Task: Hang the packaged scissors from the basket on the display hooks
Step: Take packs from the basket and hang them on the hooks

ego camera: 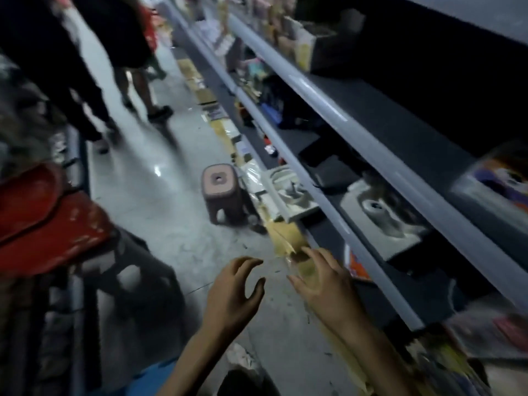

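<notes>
My left hand (233, 292) and my right hand (323, 281) reach forward over the aisle floor, low in the view. Both have loosely spread, slightly curled fingers and hold nothing. My right hand hovers beside the lowest grey shelf edge (368, 270), above torn yellowish tape or cardboard (285, 238) along the shelf base. I see no packaged scissors and no display hooks in this blurred view. A red basket (43, 221) sits at the left on a dark frame.
A small pink plastic stool (221, 192) stands on the floor by the shelving. Grey shelves with mixed goods run along the right. People's legs (134, 90) stand further up the aisle. Shiny floor lies between.
</notes>
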A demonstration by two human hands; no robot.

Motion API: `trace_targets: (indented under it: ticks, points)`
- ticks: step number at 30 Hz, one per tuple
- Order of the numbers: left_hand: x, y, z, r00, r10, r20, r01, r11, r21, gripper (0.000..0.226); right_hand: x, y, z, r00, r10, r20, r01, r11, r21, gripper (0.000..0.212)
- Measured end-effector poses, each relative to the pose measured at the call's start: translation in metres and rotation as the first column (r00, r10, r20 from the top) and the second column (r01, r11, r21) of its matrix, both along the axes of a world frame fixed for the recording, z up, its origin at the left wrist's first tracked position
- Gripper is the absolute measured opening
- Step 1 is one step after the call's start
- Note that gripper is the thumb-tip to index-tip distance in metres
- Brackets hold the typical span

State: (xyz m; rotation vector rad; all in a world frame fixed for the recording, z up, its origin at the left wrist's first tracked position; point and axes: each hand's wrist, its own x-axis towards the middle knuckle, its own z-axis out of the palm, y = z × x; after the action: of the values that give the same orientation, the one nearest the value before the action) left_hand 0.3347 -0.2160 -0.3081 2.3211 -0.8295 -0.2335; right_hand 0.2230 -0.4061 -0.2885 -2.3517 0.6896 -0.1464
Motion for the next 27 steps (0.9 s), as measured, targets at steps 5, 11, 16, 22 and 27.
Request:
trace_targets:
  ticks: [5, 11, 16, 22, 27]
  points:
    - [0.062, 0.073, -0.023, 0.982, 0.175, 0.071, -0.185, 0.968, 0.171, 0.038, 0.099, 0.043, -0.019, 0.949, 0.259, -0.177, -0.286, 0.946, -0.150, 0.069]
    - [0.115, 0.162, -0.042, 0.940, 0.342, 0.000, -0.319, 0.877, 0.360, 0.055, 0.198, 0.110, -0.044, 0.832, 0.478, -0.283, -0.533, 0.830, -0.166, 0.072]
    - [0.147, 0.225, -0.056, 0.892, 0.452, 0.021, -0.417, 0.802, 0.428, 0.055, 0.263, 0.173, -0.055, 0.740, 0.613, -0.276, -0.657, 0.747, -0.101, 0.069]
    - [0.197, 0.280, -0.073, 0.803, 0.596, 0.000, -0.518, 0.698, 0.495, 0.076, 0.341, 0.237, -0.070, 0.697, 0.692, -0.189, -0.702, 0.712, 0.016, 0.055]
    - [0.264, 0.315, -0.080, 0.702, 0.709, -0.067, -0.564, 0.611, 0.556, 0.074, 0.424, 0.276, -0.093, 0.575, 0.779, -0.250, -0.801, 0.598, 0.022, 0.063]
